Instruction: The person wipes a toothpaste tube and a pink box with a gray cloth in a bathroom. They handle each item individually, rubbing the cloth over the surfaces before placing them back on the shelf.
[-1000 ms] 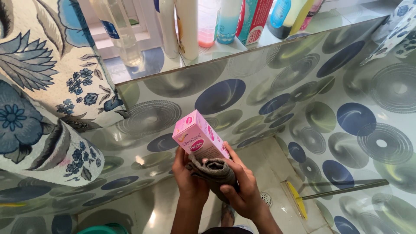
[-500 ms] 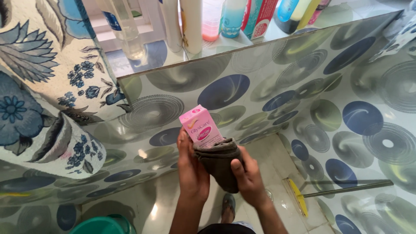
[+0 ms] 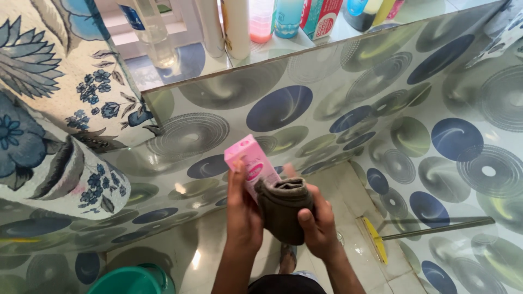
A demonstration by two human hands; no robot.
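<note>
Starting at the left, a floral blue-and-white cloth (image 3: 49, 109) drapes over something bulky, and a green bucket (image 3: 131, 280) sits on the tiled floor (image 3: 348, 190) at the bottom edge. Next comes the left hand (image 3: 243, 215), its fingers grasping a small pink carton (image 3: 252, 163) by the lower half, so the box stands tilted with its top leaning up and to the left. Pressed against the carton's right side is a folded dark brown cloth (image 3: 284, 209), which the right hand (image 3: 316, 223) holds with its fingers wrapped around it, thumb on the near face. Both are held in the air above the floor, in front of walls covered with blue and green circles (image 3: 283, 106). Above, a ledge (image 3: 180, 62) carries a row of bottles (image 3: 237, 24) and a blue-and-red box. Farther right, a long-handled yellow squeegee (image 3: 381, 242) lies on the floor against the wall.

By the look of it, the step in hand is wiping the carton clean. To reach the other faces, the left hand would need to turn the box while the cloth stays pressed flat and slides along each side, with a light grip so the thin card does not crush.
</note>
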